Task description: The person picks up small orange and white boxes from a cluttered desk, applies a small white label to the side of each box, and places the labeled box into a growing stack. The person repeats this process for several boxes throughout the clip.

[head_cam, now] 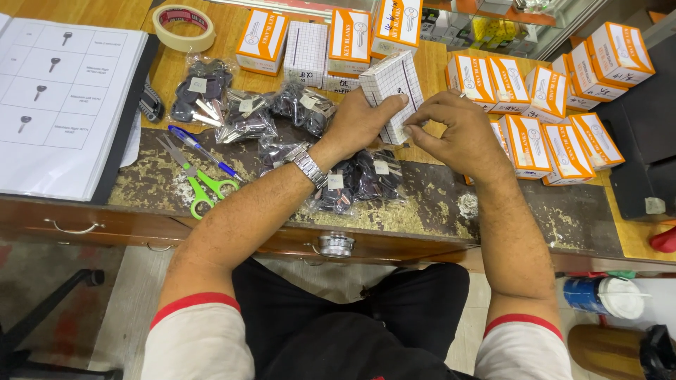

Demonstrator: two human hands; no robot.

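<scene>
Left hand (359, 123) grips the white gridded box (391, 88) mid-worktop; right hand (458, 130) fingers (415, 118) pinch its lower edge.

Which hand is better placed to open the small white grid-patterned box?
Right. The left hand grips the small white grid-patterned box around its body, steadying it; the right hand has its fingertips pinched at the box's lower edge, probably free to work it.

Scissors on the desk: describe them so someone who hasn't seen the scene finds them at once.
Start at the open binder of key pictures on the desk's left side. Just right of its lower corner, on the worn dark strip of the desk edge, lie the scissors, next to a blue pen. Their bright green handles set them apart from everything nearby.
</scene>
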